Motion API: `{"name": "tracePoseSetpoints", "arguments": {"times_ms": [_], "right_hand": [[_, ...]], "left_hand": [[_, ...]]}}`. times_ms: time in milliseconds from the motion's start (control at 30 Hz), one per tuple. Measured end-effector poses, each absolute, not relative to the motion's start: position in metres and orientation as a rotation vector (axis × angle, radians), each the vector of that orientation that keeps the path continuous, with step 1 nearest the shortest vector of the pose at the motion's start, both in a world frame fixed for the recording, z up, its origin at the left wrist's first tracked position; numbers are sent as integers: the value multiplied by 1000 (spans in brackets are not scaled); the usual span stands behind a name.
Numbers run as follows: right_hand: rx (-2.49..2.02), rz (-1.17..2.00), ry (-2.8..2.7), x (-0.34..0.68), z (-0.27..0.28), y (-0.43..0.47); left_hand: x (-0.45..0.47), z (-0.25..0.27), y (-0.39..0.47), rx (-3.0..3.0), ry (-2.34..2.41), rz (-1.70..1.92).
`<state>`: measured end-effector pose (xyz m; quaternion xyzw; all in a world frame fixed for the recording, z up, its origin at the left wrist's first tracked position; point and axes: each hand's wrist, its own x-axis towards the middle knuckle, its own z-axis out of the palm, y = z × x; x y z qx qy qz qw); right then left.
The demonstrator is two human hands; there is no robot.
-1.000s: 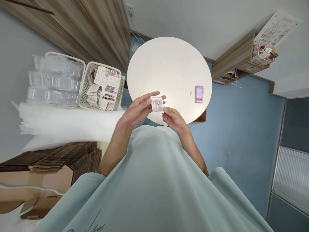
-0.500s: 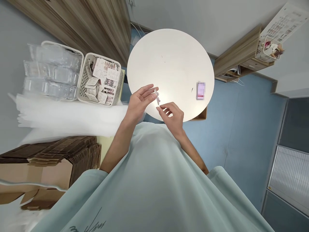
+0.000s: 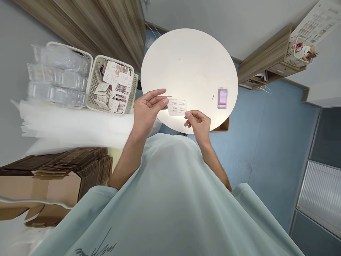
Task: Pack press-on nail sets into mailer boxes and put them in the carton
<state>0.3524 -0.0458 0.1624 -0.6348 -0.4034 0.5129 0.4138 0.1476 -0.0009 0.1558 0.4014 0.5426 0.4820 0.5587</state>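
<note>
A small white card [image 3: 177,106] printed with lines of dark text is held over the near side of the round white table [image 3: 186,60]. My left hand [image 3: 149,108] pinches its left edge between thumb and fingers. On the card's lower right corner, the thumb and forefinger of my right hand [image 3: 199,122] are closed. The printed face is turned up towards me, and whatever is on its underside is hidden. A phone-like purple rectangle [image 3: 222,98], blurred out, lies on the table's right side.
To the left stands a white basket [image 3: 92,96] of printed cards and nail sets. Beside it, another basket [image 3: 89,55] carries clear plastic packs [image 3: 57,74]. White foam sheets [image 3: 77,126] and folded brown cardboard boxes [image 3: 96,167] are stacked nearer me. A wooden cabinet [image 3: 266,53] stands at right.
The card, seen almost edge-on before, now lies flat to view with its text showing. My right hand has moved right and grips its corner; my left hand has shifted slightly left.
</note>
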Motion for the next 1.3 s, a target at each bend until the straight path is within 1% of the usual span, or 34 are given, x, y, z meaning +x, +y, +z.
{"name": "tracePoseSetpoints", "arguments": {"times_ms": [200, 467, 567, 633, 700, 833, 900, 1033, 1200, 1300], "right_hand": [[-1525, 1382, -949, 354, 165, -47], [-1256, 1875, -707, 360, 163, -42], [-1208, 1956, -676, 358, 159, -43], [-1235, 1951, -713, 357, 158, -44], [-1327, 1842, -804, 355, 159, -45], [-1555, 1366, -1057, 350, 167, -53], [-1579, 1162, -1235, 345, 171, -59], [-1563, 871, -1551, 331, 166, -68], [-1605, 675, -1612, 325, 151, -67], [-1629, 727, -1487, 336, 154, -61]], "left_hand": [[141, 157, -1, 874, 1157, 1093], [139, 157, 1, 719, 661, 840], [143, 156, 1, 737, 663, 824], [145, 154, 1, 757, 711, 840], [145, 152, 1, 779, 771, 866], [146, 148, 2, 829, 907, 913], [148, 147, 1, 855, 971, 937], [154, 145, -1, 910, 1051, 981], [154, 144, -3, 959, 1080, 1002], [148, 143, -3, 934, 1119, 1043]]}}
